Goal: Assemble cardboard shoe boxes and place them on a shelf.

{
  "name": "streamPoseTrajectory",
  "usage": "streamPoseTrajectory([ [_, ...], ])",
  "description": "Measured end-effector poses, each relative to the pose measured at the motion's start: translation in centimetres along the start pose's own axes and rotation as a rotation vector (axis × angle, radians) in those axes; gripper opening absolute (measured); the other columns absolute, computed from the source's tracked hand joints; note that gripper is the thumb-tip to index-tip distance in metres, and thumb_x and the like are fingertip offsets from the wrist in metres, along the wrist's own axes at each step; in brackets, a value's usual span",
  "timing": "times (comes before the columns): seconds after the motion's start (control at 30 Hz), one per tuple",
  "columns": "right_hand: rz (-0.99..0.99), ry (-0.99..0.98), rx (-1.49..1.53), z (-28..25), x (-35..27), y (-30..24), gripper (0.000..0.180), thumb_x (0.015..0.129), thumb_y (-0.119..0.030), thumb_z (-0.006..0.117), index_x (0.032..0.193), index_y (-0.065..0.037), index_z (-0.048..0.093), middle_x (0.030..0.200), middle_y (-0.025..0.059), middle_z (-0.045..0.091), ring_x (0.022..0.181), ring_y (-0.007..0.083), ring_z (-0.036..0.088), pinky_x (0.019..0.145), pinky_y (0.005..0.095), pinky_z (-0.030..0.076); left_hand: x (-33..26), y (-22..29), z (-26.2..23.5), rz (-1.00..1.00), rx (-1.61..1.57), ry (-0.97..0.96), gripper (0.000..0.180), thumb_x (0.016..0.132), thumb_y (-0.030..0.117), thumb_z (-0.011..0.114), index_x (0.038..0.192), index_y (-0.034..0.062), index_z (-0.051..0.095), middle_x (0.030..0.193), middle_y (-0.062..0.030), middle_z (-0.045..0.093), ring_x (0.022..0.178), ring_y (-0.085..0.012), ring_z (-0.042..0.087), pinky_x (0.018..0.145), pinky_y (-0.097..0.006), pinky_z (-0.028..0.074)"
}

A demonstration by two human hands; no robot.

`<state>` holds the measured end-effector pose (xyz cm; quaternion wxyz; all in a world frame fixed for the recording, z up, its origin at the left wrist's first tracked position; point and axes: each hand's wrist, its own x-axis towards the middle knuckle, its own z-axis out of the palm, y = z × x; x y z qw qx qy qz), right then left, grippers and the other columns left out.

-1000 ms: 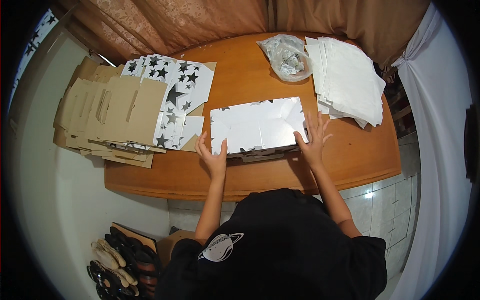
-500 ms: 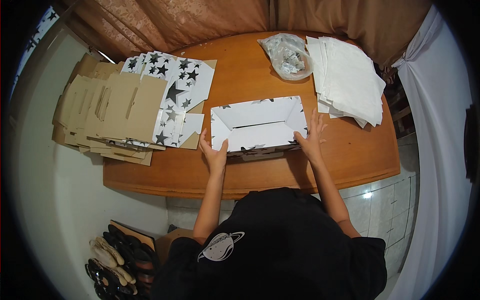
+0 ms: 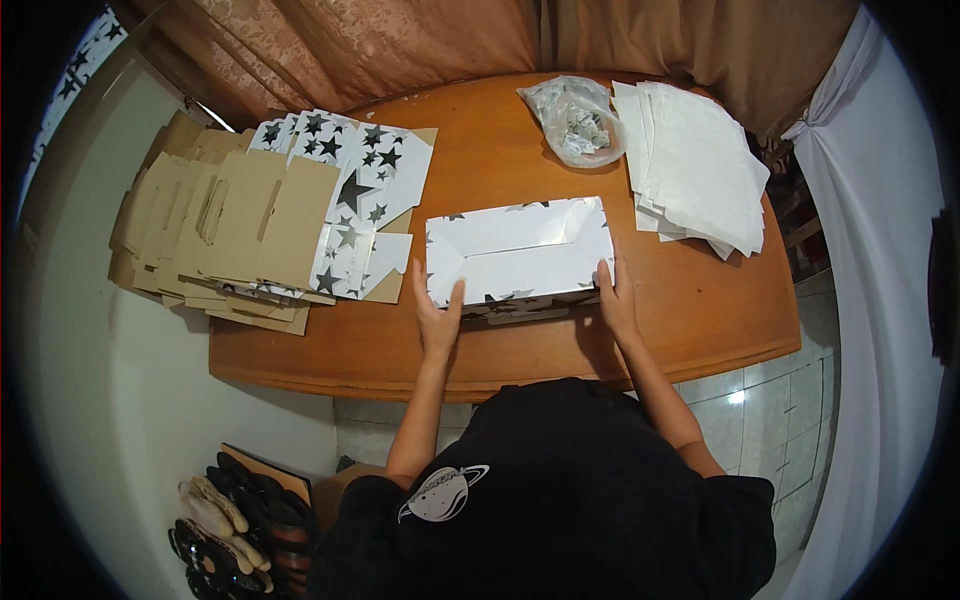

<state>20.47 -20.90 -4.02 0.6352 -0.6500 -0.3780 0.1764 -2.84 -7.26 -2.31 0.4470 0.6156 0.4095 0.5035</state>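
A white cardboard box (image 3: 520, 272) printed with black and grey stars stands on the wooden table in front of me. Its white top panels meet along a thin line in the middle. At the near left corner my left hand (image 3: 437, 322) grips the box, thumb at the near edge and fingers along the side. My right hand (image 3: 618, 306) holds the near right corner in the same way, its fingers partly hidden behind the side wall.
Flat unfolded cartons (image 3: 270, 215), brown and star-printed, lie piled on the left of the wooden table (image 3: 700, 310). A clear plastic bag (image 3: 575, 120) with small packets sits at the back, beside stacked white paper sheets (image 3: 700, 165). Shoes (image 3: 250, 510) stand at lower left.
The dark gap between the box's top panels has closed to a thin line. My right hand's fingers have come in from a spread pose to the box's side.
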Motion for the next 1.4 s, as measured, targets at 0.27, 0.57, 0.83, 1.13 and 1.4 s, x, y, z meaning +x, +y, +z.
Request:
streamPoseTrajectory([
  [0.27, -0.043, -0.026, -0.162, -1.4, 0.9, -0.9, 0.058, 0.088, -0.030, 0.049, 0.133, 0.001, 0.028, 0.133, 0.0206, 0.036, 0.124, 0.0299, 0.033, 0.103, 0.0409, 0.020, -0.1, 3.3, -1.4, 0.275, 0.492, -0.275, 0.109, 0.051, 0.036, 0.085, 0.133, -0.0039, 0.024, 0.132, -0.0252, 0.034, 0.120, -0.0312, 0.038, 0.097, -0.036, 0.034],
  [0.57, -0.216, -0.008, 0.025, -3.7, 6.1, -8.8, 0.063, 0.086, -0.030, 0.051, 0.136, -0.004, 0.022, 0.126, 0.0215, 0.044, 0.119, 0.0293, 0.041, 0.101, 0.0374, 0.025, 2.2, 9.5, 0.5, -0.026, 0.550, -0.119, 0.080, 0.051, 0.051, 0.079, 0.108, 0.0034, 0.051, 0.102, -0.0210, 0.057, 0.096, -0.0330, 0.056, 0.079, -0.037, 0.045],
  [0.83, 0.001, -0.025, -0.493, -2.5, 9.9, -5.6, 0.063, 0.086, -0.040, 0.049, 0.133, -0.002, 0.029, 0.127, 0.0207, 0.043, 0.121, 0.0300, 0.039, 0.101, 0.0524, 0.015, 4.4, 9.1, 4.3, 0.504, 0.885, -0.154, 0.062, 0.060, 0.052, 0.073, 0.104, 0.0111, 0.057, 0.125, -0.0188, 0.040, 0.114, -0.0351, 0.041, 0.090, -0.050, 0.033],
  [1.13, -0.099, 0.051, -0.691, -1.0, 7.3, -3.6, 0.062, 0.086, -0.041, 0.047, 0.135, -0.008, 0.029, 0.139, 0.0159, 0.027, 0.127, 0.0339, 0.028, 0.092, 0.0712, 0.004, 10.2, 8.6, 7.1, 0.651, 1.156, -0.784, 0.090, 0.048, 0.078, 0.059, 0.128, 0.0421, 0.040, 0.130, -0.0226, 0.035, 0.122, -0.0385, 0.028, 0.092, -0.053, 0.025],
  [1.4, -0.267, -0.064, -0.609, -0.9, 0.8, -3.4, 0.068, 0.080, -0.037, 0.058, 0.137, -0.015, 0.027, 0.145, 0.0161, 0.012, 0.133, 0.0382, 0.008, 0.098, 0.0632, -0.003, 10.3, 9.9, 7.9, 0.256, 1.221, -0.797, 0.093, 0.055, 0.079, 0.053, 0.135, 0.0419, 0.026, 0.123, -0.0216, 0.041, 0.118, -0.0364, 0.038, 0.094, -0.053, 0.022],
])
